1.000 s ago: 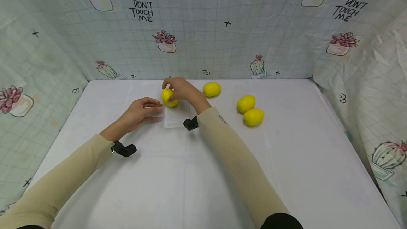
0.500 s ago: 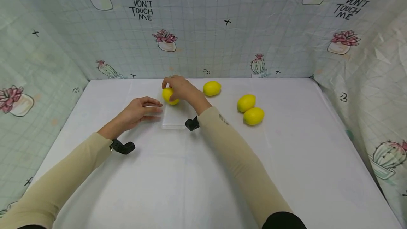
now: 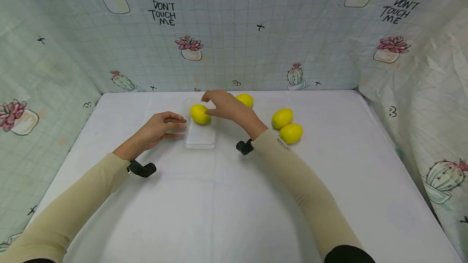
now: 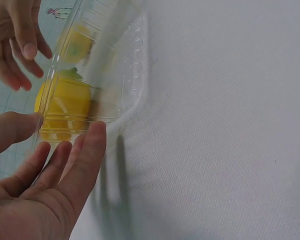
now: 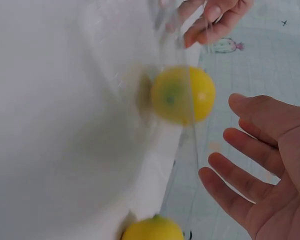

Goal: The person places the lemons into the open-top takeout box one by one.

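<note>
"What do the wrist views show that the head view misses?"
"A green tip [image 5: 171, 100] on the lemon [image 3: 199, 115] inside the clear container [image 3: 200, 141]."
"Hands?"
"The right hand [image 3: 228, 106] near it, the left hand [image 3: 159, 130] at the container's side; both have fingers loosely extended, holding nothing."
"In the way?"
"The right hand partly hides a rear lemon [image 3: 246, 100]; two lemons [image 3: 291, 134] sit together on the surface [image 3: 226, 210]."

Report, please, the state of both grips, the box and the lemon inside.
Left grip open at box side. Right grip open, clear of lemon. Lemon in box. Nothing visibly in the way.
</note>
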### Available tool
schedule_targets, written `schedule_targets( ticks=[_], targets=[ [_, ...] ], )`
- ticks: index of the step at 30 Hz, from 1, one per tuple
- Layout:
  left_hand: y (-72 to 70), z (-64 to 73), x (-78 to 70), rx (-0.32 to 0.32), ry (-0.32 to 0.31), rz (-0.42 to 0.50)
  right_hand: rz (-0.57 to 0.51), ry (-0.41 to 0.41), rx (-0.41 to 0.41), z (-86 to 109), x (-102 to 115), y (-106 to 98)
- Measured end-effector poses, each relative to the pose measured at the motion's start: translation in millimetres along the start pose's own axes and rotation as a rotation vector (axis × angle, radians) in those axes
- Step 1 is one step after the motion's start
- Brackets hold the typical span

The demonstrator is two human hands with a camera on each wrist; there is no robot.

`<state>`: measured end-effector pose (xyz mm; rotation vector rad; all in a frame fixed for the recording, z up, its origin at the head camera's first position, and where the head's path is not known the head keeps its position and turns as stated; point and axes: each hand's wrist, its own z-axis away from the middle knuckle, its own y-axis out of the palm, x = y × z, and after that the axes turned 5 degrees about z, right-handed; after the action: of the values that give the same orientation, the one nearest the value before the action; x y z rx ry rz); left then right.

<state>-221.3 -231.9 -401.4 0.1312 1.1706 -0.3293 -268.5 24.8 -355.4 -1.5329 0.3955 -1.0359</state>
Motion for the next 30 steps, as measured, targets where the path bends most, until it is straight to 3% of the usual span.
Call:
schedule_targets(
  ticks=[8, 14, 22, 30],
  targets=[
    [1.3, -2.0, 0.9, 0.007, -0.006, -0.006, -0.02, 0.051, -0.044, 62.6, -33, -12],
    [0.2, -2.9, 1.5, 0.012, -0.006, -0.016, -0.019, 0.044, -0.094, 110.4, -54, -17],
    [-2.6, 0.8, 5.3, 0.027, 0.0, -0.04, -0.145, 0.131, -0.084, 160.6, -66, -28],
    [-0.5, -0.6, 6.0, 0.032, 0.024, -0.044, -0.144, 0.274, -0.147, 197.5, -85, -29]
  ],
)
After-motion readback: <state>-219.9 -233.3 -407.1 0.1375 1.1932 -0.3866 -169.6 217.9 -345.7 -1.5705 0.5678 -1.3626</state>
